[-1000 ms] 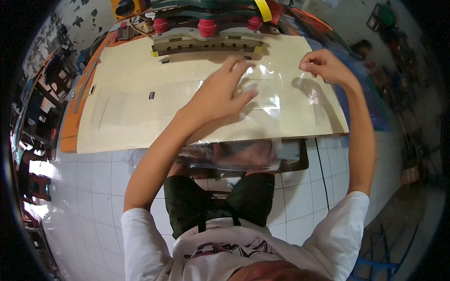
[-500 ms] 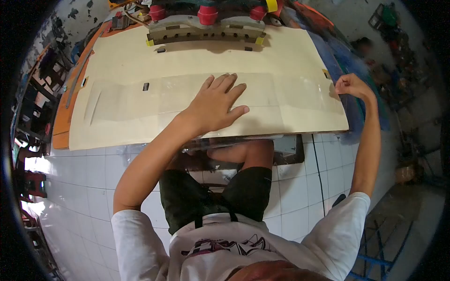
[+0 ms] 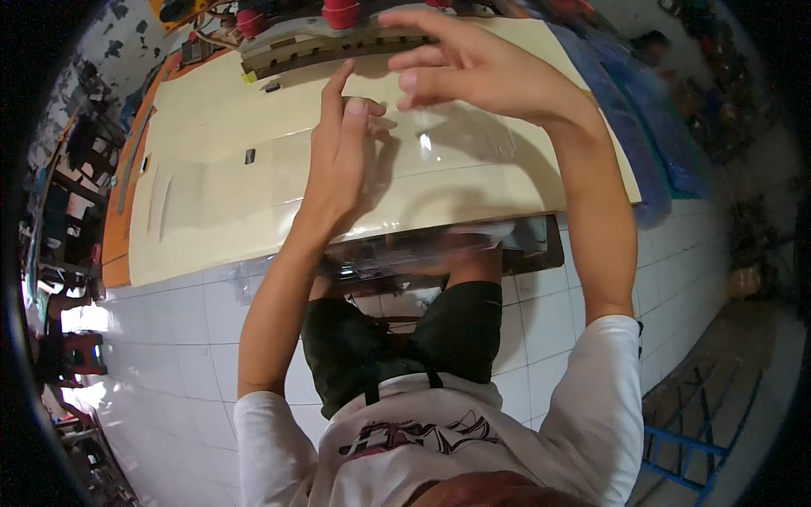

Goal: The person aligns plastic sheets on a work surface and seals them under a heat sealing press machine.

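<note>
Plastic film (image 3: 431,167), clear and glossy, lies across the middle of a cream sheet (image 3: 198,106) that covers most of the bench (image 3: 116,258). From my station I see it stretch from near the left edge of the bench well over to the right side, with bright glare between the two hands.

The left hand (image 3: 342,139) sits over the middle of the film, forearm crossing the near edge of the bench. Its fingers point at the far edge and show past the film's far margin; film lies on both sides of that wrist. Index finger is stretched out, thumb close to another fingertip. I cannot tell whether this grip pinches any film.

I have the right hand (image 3: 473,76) raised, palm turned towards the left, thumb and fingers spread wide with nothing between them. The grip overlaps the grey bar (image 3: 329,49) at the far edge, and the film's glare shows just nearer than the thumb.

I also make out a small dark block (image 3: 250,156) on the film, left of the left hand, another dark piece (image 3: 273,87) by the bar, and loose clear plastic (image 3: 397,253) hanging below the near edge.
</note>
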`<state>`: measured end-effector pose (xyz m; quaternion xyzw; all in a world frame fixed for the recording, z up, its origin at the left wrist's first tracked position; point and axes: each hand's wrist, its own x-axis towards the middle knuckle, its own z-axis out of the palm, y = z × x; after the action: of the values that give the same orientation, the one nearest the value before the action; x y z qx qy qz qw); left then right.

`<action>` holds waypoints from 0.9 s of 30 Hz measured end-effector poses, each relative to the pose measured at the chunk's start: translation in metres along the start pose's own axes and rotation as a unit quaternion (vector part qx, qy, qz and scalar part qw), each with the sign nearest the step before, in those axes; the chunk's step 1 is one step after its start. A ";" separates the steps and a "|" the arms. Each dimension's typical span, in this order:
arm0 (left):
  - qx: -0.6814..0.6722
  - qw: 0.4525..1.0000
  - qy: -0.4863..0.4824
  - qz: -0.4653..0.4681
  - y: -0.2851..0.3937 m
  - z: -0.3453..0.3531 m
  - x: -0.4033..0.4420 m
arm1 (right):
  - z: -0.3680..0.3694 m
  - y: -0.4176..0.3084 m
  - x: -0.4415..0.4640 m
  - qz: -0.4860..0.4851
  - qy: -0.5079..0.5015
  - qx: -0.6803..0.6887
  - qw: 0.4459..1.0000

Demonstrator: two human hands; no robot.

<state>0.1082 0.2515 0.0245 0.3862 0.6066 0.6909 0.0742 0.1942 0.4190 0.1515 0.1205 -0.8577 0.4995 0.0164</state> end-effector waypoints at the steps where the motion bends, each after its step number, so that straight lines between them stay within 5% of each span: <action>1: -0.057 0.997 0.025 -0.040 0.001 0.001 0.000 | 0.004 -0.001 -0.002 -0.024 0.037 0.067 0.997; 2: -0.116 0.989 0.052 -0.080 0.002 0.001 -0.001 | 0.002 0.007 -0.007 -0.024 0.029 0.068 0.997; 3: -0.117 0.988 0.062 -0.080 0.005 0.000 -0.003 | -0.002 0.024 -0.018 -0.058 0.136 0.005 0.989; 4: -0.001 0.997 0.049 -0.057 0.011 0.000 -0.005 | -0.009 0.042 -0.031 -0.092 0.241 -0.057 0.965; 6: 0.112 0.992 0.040 -0.036 0.014 -0.005 -0.006 | -0.021 0.071 -0.071 -0.009 0.266 -0.231 0.936; 8: 0.149 0.987 0.049 -0.021 0.012 -0.008 -0.004 | -0.011 0.099 -0.104 0.142 0.256 -0.090 0.952; 12: 0.139 0.985 0.092 -0.045 0.018 -0.010 0.002 | 0.028 0.112 -0.119 0.066 0.237 -0.013 0.969; 14: 0.266 0.924 0.214 0.171 0.003 -0.016 0.012 | 0.048 0.100 -0.111 0.022 0.206 -0.223 0.952; 18: 0.299 0.889 0.272 0.217 0.044 -0.054 -0.007 | 0.066 0.098 -0.099 0.073 0.168 -0.451 0.873; 22: 0.394 0.861 0.311 0.079 0.044 -0.142 -0.064 | 0.072 0.101 -0.094 0.080 0.186 -0.484 0.852; 24: 0.569 0.743 0.340 -0.093 0.014 -0.208 -0.088 | 0.077 0.101 -0.091 0.080 0.190 -0.490 0.847; 25: 0.577 0.737 0.338 -0.094 0.010 -0.224 -0.092 | 0.080 0.100 -0.090 0.088 0.193 -0.504 0.837; 27: 0.680 0.614 0.262 -0.301 0.011 -0.243 -0.099 | 0.085 0.095 -0.086 0.096 0.191 -0.498 0.840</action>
<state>0.0285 0.0026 -0.0014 -0.0763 0.9787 0.0906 -0.1679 0.2642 0.4072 0.0152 -0.0849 -0.9780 0.0169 0.1899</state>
